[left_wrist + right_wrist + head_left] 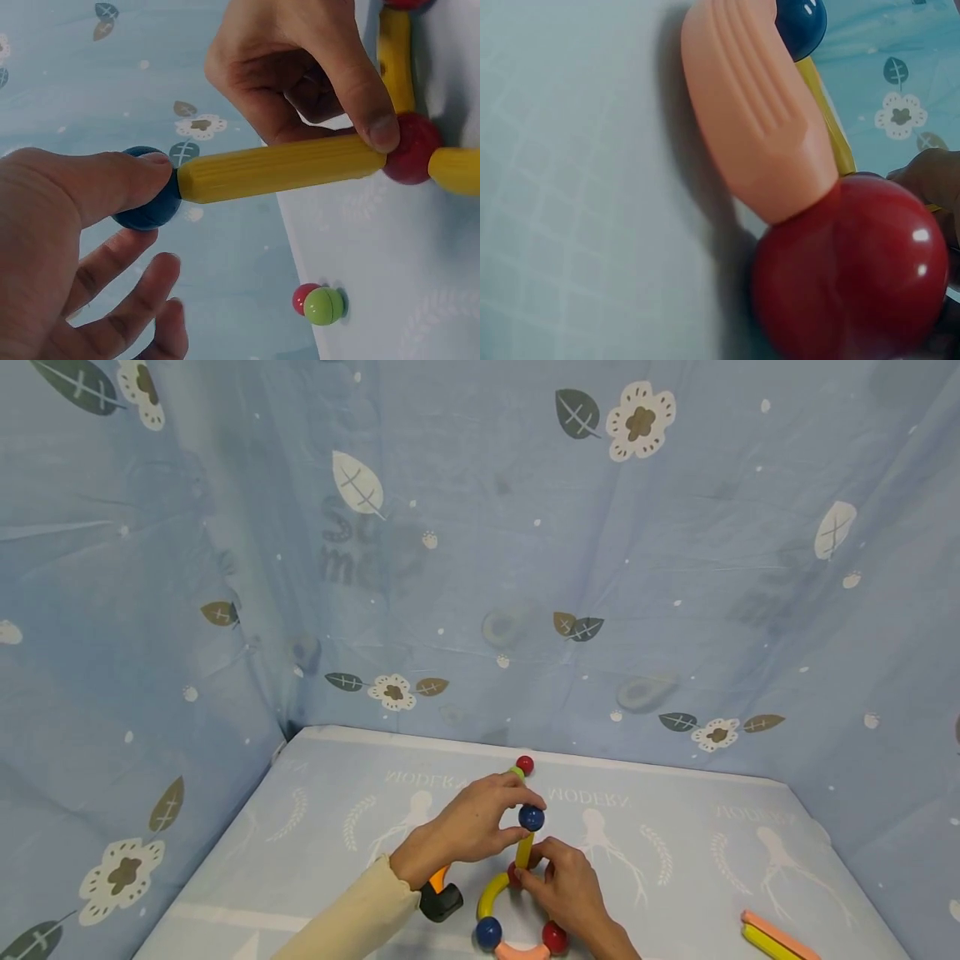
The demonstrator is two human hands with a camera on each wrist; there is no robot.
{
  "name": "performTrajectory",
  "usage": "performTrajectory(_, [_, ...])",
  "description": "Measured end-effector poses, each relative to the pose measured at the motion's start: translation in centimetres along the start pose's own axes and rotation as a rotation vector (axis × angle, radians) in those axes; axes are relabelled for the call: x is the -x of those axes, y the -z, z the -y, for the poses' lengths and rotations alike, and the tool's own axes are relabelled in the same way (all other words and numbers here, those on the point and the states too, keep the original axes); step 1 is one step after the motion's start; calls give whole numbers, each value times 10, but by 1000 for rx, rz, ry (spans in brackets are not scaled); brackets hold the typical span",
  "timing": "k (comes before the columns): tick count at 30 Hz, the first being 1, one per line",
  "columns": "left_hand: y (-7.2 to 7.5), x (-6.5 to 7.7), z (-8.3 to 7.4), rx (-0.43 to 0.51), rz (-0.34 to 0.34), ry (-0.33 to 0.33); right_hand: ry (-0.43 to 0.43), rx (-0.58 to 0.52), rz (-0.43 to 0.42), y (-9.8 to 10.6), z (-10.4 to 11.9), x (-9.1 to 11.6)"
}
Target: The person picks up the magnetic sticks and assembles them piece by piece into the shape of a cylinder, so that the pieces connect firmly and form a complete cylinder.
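My left hand (472, 821) pinches a blue ball (531, 817) between thumb and fingers. The ball sits on the upper end of an upright yellow rod (285, 169), whose lower end meets a red ball (414, 148). Around that lower joint my right hand (567, 885) grips the rod, thumb tip against the red ball. From the red ball a curved yellow piece (491, 893) leads to a second blue ball (488, 933). A curved pink piece (757, 112) joins that one to another red ball (855, 270). My right hand hides part of this ring.
Beyond my left hand lie a small red ball (525, 765) and a green ball (324, 306). A black and orange piece (441, 902) is partly under my left wrist. Pink (783, 935) and yellow (767, 942) sticks lie at the right. Blue patterned cloth (480, 568) walls the table.
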State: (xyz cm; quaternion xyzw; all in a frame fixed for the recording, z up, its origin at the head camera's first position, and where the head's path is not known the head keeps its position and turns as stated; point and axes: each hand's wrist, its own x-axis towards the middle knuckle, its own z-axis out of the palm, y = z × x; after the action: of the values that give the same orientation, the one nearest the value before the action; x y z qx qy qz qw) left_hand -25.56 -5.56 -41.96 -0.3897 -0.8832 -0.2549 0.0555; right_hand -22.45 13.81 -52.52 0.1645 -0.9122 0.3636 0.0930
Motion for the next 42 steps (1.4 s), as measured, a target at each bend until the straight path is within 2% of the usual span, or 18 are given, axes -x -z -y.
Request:
performTrajectory(7, [-1, 1, -1, 31, 2, -8, -5, 8, 8, 1, 1, 0])
performTrajectory(12, [-3, 0, 1, 87, -28, -60, -2, 10, 9, 1, -1, 1])
performTrajectory(16, [-4, -1, 1, 102, -27, -92, 0, 1, 12, 1, -1, 1])
performTrajectory(20, [-4, -1, 0, 68, -25, -93, 2, -10, 14, 1, -2, 2])
performTrajectory(29, [-4, 1, -1, 68, -26, -74, 2, -14, 26, 2, -1, 1])
performTrajectory(34, [-9, 4, 0, 86, -61, -20, 9, -16, 21, 2, -1, 1])
performTrajectory(38, [-18, 8, 3, 121, -82, 71, 11, -23, 17, 1, -2, 1])
performTrajectory(42, [-32, 14, 10, 169, -58, 160, 7, -23, 16, 0, -3, 1])
